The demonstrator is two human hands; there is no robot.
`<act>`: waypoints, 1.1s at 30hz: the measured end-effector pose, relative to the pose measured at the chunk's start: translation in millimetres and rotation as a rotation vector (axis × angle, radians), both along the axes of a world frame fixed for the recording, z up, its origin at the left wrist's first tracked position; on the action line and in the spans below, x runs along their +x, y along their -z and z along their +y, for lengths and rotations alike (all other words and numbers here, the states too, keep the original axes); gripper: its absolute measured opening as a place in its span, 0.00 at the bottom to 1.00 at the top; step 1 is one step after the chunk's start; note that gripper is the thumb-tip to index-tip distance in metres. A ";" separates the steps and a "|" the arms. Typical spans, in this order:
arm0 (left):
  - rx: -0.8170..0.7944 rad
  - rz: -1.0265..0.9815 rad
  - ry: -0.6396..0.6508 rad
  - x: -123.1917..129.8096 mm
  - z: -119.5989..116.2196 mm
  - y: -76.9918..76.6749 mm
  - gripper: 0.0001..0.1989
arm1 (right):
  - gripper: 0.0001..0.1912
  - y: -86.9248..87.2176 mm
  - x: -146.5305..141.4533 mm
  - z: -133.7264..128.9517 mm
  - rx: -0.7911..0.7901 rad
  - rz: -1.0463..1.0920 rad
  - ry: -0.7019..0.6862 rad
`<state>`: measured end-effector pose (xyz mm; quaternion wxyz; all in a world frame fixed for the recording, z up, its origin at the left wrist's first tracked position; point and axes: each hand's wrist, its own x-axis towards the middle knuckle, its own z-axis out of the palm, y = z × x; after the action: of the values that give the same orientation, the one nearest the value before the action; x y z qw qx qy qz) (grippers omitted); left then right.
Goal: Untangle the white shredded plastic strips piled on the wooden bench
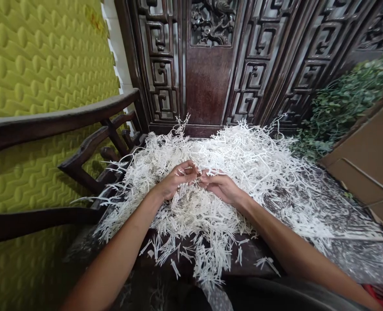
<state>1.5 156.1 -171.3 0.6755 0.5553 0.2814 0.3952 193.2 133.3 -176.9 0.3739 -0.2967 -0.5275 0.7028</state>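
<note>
A large heap of white, thin, branching plastic-like sprigs (pixel 243 151) covers the dark wooden seat. Over its middle, my left hand (pixel 179 178) has its fingers closed in a pinch on a small white sprig (pixel 196 182). My right hand (pixel 220 183) meets it from the right, fingertips pressed together on the same bit of sprigs. Both sets of fingertips nearly touch. More white strands hang over the seat's front edge, below the hands.
A dark wooden armrest (pixel 81 114) and yellow padded wall (pixel 32 56) are at left. Carved dark wooden panels (pixel 207 82) stand behind. At right are green artificial leaves (pixel 343 103) and a cardboard box (pixel 366 155). Loose pieces lie near the front edge.
</note>
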 end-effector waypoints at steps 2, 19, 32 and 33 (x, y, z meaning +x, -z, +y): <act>-0.011 0.004 -0.001 -0.4 0.2 1.6 0.13 | 0.07 -2.3 0.4 0.2 0.018 -0.002 0.003; 0.058 0.131 -0.165 5.6 -2.9 -11.5 0.23 | 0.11 -16.8 -3.9 -2.1 0.245 -0.076 0.308; 0.009 0.133 -0.099 6.8 -2.4 -7.3 0.21 | 0.10 -3.6 -4.1 0.3 0.305 -0.251 0.154; -0.009 0.120 -0.077 5.6 -2.2 -6.0 0.21 | 0.11 -2.5 -3.0 0.9 0.275 -0.229 0.119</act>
<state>7.1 153.9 -165.3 0.6442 0.5638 0.3445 0.3853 190.2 134.1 -174.4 0.3894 -0.3517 -0.6391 0.5623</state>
